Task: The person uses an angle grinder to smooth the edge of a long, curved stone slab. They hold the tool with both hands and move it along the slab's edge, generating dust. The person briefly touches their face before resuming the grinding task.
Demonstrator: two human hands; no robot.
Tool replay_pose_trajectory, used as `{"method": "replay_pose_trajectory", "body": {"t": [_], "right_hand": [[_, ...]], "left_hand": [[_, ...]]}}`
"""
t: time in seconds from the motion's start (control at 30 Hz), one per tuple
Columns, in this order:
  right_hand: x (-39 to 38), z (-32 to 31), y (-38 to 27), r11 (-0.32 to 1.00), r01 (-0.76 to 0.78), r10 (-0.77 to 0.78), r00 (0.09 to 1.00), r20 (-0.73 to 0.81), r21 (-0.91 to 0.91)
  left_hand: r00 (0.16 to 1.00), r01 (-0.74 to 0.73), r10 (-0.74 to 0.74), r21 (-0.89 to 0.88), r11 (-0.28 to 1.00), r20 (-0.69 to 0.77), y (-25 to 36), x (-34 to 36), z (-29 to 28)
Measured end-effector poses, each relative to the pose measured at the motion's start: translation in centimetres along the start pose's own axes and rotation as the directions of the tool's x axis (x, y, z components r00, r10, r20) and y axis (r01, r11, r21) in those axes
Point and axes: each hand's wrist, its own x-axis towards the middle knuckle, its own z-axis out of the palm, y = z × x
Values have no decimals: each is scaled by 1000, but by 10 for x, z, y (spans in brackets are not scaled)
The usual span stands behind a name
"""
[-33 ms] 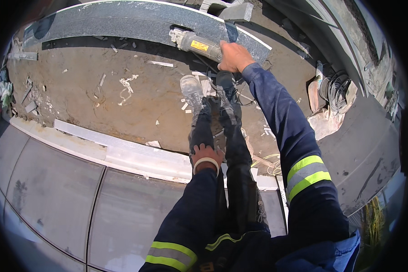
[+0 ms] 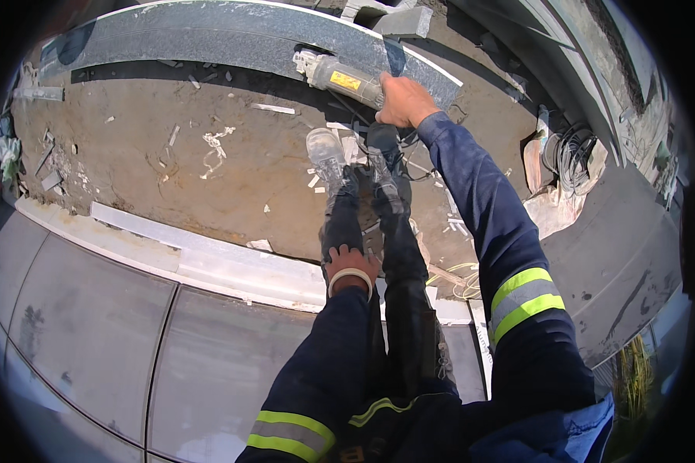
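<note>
My right hand point(image 2: 407, 102) is wrapped round the rear end of a dusty grey angle grinder point(image 2: 347, 81) with a yellow label. The grinder's head lies at the near edge of a long grey stone slab point(image 2: 208, 38), and its disc is hard to make out. A dark cord point(image 2: 355, 114) runs down from the tool beside my shoes. My left hand point(image 2: 353, 266), with a pale band at the wrist, rests on my left leg point(image 2: 341, 220), fingers spread and holding nothing.
Offcuts and white scraps point(image 2: 216, 150) litter the brown ground. A pale stone kerb point(image 2: 208, 258) borders large grey paving slabs point(image 2: 93, 309) on the near side. At the right lies coiled cable point(image 2: 575, 158) on a torn sack point(image 2: 552, 212). A grey block point(image 2: 405, 21) stands behind the slab.
The angle grinder and my right hand have shifted slightly to the right along the slab. My left hand stays on my leg.
</note>
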Motion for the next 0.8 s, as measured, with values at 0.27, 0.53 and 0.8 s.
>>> {"method": "replay_pose_trajectory", "body": {"t": [0.27,0.53,0.8], "right_hand": [[-5,-2,18,1000,0,-1,1000,-16,-16],[34,-5,-6,1000,22,-21,999,-28,19],[-5,-10,14,999,-51,52,998,34,-10]], "left_hand": [[1000,-9,9,-5,1000,-15,2,4,-7],[1000,-22,22,19,1000,-11,7,11,-9],[1000,-12,12,-1,1000,9,4,9,-14]]}}
